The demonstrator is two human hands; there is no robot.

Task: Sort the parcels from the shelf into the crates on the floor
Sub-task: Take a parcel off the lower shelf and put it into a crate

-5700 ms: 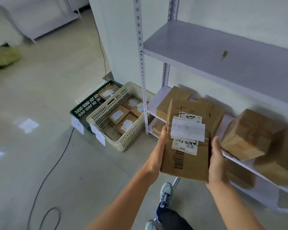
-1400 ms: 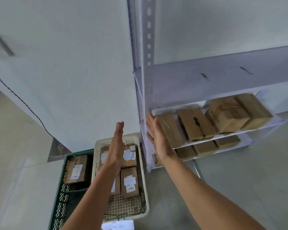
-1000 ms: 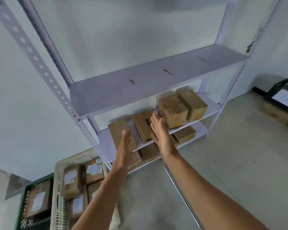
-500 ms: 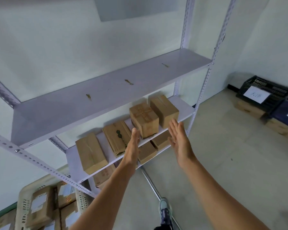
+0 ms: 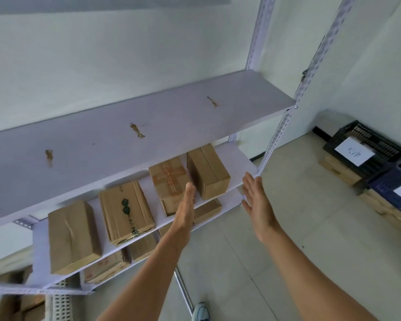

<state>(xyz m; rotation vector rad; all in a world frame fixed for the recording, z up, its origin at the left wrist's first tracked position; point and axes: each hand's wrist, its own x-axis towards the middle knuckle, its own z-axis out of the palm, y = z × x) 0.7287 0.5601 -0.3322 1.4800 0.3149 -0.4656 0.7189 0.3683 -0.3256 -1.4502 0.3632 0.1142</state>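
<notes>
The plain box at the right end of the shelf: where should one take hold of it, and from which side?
Come from the front, one palm on each long side face of the plain box, near its front end. That end reaches the shelf edge and its right face is free. The taped box stands close on its left, so the left hand has little room.

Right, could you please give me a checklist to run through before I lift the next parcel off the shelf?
1. Hands free: ok; left hand and right hand are open, holding nothing.
2. Grip on a parcel: not ok; no fingers curl round the red-taped parcel or the plain parcel beside it.
3. Nothing stacked on either: ok.
4. Address label readable: cannot tell; none shows on their visible faces.
5. Crate in view: ok; labelled black crate at the right.
</notes>
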